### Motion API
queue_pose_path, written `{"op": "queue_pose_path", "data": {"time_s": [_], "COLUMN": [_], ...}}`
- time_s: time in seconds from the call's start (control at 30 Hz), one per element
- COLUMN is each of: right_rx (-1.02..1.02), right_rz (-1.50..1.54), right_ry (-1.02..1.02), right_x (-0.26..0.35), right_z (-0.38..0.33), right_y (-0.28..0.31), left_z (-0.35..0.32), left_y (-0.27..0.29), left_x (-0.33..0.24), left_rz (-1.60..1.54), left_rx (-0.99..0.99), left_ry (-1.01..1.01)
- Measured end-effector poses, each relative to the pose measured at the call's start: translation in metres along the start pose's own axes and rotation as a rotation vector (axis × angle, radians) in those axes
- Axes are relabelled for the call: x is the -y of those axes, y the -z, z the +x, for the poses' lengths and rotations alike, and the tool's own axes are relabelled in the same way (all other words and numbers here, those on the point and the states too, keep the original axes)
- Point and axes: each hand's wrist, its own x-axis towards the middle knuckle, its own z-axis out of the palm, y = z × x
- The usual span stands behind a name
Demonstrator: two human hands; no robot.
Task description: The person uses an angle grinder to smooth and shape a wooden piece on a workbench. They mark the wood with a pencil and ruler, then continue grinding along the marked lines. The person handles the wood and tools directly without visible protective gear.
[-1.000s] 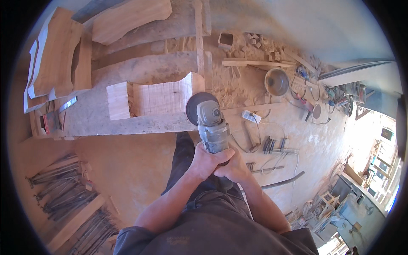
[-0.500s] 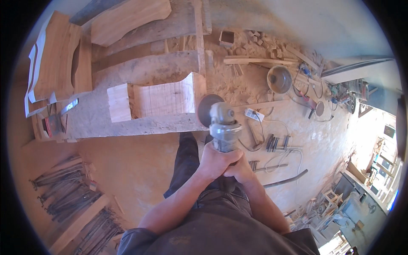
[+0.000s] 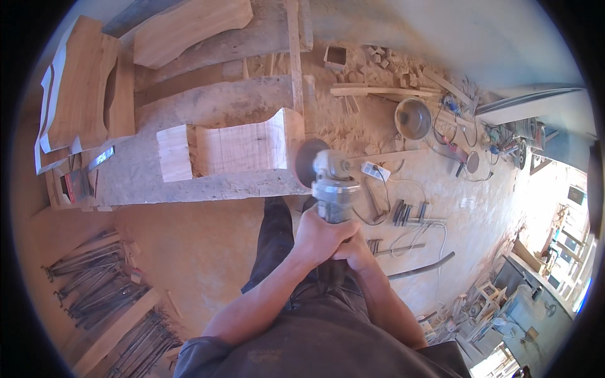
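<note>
Both my hands grip an angle grinder [image 3: 336,190] in front of my body. My left hand [image 3: 317,236] is closed round its body just behind the metal head. My right hand [image 3: 355,247] is wrapped round it slightly lower, against the left. The grinder's dark round disc [image 3: 308,162] meets, or stands right beside, the right end of a pale, curved wooden block [image 3: 242,150]; its contact edge is too blurred to tell. That block lies on a worn, dusty bench [image 3: 145,135].
Large shaped boards [image 3: 79,88] are stacked at the bench's far left. Many metal clamps [image 3: 104,277] lie on the floor at lower left. To the right are a metal bowl [image 3: 413,118], a power strip [image 3: 376,171] with cables, another grinder [image 3: 463,154] and wood scraps.
The view has shifted very slightly. My hands and the grinder stay almost in place at the block's right end.
</note>
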Motion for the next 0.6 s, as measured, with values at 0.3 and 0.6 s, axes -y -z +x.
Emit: {"op": "queue_pose_path", "data": {"time_s": [0.3, 0.6], "right_rx": [-0.027, -0.051], "right_rz": [0.011, -0.221], "right_ry": [-0.009, -0.006], "right_x": [0.023, 0.034], "right_z": [0.007, 0.017], "right_y": [-0.010, -0.017], "left_z": [0.010, 0.007], "left_y": [-0.001, 0.008], "left_x": [-0.002, -0.018], "left_rz": [-0.087, -0.174], "left_rx": [0.006, 0.041], "left_ry": [-0.014, -0.002]}}
